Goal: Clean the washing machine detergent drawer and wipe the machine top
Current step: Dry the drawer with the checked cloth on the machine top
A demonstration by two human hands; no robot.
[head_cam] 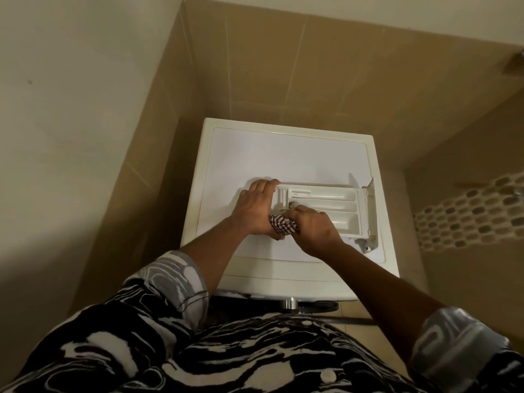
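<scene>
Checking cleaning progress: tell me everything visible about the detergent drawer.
The detergent drawer, white plastic, lies flat on the machine top, taken out, with long open compartments and its front panel at the right end. The left hand grips its left end; the right hand pushes a checked cloth into its near left part.

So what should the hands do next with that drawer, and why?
Probably slide the checked cloth rightward along the detergent drawer: the right hand holds it at the left end, the left hand steadies that end, and long compartments lie further right.
</scene>
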